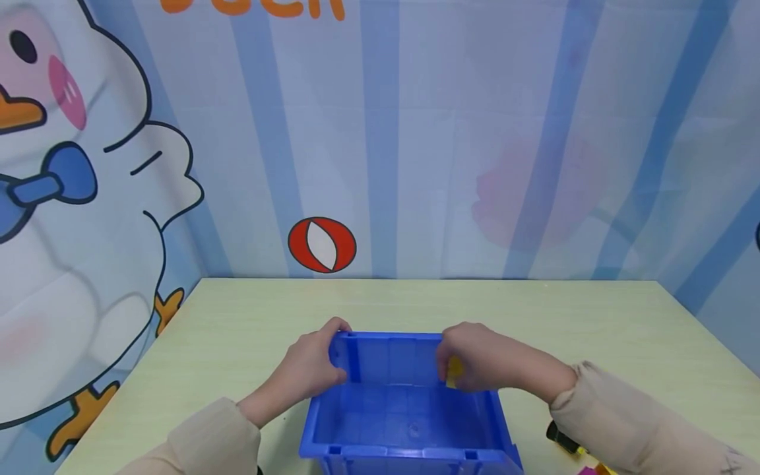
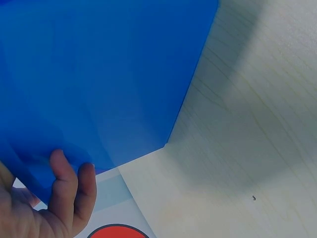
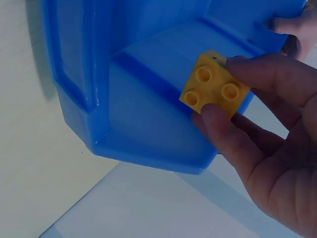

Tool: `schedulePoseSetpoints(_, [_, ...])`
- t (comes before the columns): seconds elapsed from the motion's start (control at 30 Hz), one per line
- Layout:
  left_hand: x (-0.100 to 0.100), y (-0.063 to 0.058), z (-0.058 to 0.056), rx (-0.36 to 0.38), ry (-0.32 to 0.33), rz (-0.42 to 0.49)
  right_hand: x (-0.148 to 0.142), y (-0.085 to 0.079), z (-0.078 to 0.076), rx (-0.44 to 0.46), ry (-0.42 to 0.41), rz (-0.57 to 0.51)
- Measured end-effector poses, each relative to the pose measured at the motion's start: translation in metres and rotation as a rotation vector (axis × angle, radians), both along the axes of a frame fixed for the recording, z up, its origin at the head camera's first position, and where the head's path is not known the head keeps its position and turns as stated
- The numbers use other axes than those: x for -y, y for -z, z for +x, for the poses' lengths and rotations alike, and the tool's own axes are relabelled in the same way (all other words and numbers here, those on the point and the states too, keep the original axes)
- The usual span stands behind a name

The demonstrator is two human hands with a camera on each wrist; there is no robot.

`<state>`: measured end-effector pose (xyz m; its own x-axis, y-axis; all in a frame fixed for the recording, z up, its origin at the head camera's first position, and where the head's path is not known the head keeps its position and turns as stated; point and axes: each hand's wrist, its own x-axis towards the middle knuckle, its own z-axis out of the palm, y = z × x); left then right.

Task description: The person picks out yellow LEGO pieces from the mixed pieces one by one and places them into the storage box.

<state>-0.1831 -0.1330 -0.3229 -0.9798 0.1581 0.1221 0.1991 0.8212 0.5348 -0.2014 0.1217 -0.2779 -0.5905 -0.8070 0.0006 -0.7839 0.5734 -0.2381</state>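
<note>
A blue plastic bin (image 1: 410, 419) stands on the table, and the head view shows its bare inner floor. My left hand (image 1: 309, 361) holds the bin at its far left corner; in the left wrist view, fingers (image 2: 64, 186) lie against the outer wall. At the far right corner, my right hand (image 1: 483, 357) pinches a yellow toy building block between thumb and fingers. The right wrist view shows this yellow block (image 3: 214, 87) with round studs on its face, held over the bin's inside. Part of the block is hidden by the fingers.
Near the right sleeve, a dark piece (image 1: 561, 437) and a pink piece (image 1: 586, 471) lie on the table (image 1: 237, 343) beside other yellow and orange bits, partly covered by the arm. A printed cloth backdrop (image 1: 415, 165) rises behind the table's far edge.
</note>
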Motion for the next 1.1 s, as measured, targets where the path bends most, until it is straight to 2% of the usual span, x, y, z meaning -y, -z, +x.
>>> schedulePoseSetpoints(0.17, [0.000,0.001,0.000,0.002,-0.001,-0.001,0.005,0.006,-0.003,0.020,-0.054,-0.008])
schedulePoseSetpoints(0.53, [0.001,0.002,0.001,0.005,-0.006,0.002,0.021,0.014,-0.008,-0.002,-0.161,0.005])
schedulePoseSetpoints(0.87, [0.000,0.000,0.002,-0.010,0.006,0.007,0.033,0.032,-0.014,0.068,-0.171,0.075])
schedulePoseSetpoints(1.1, [0.000,-0.001,0.002,-0.007,0.001,0.012,0.035,0.044,-0.013,0.093,-0.188,0.077])
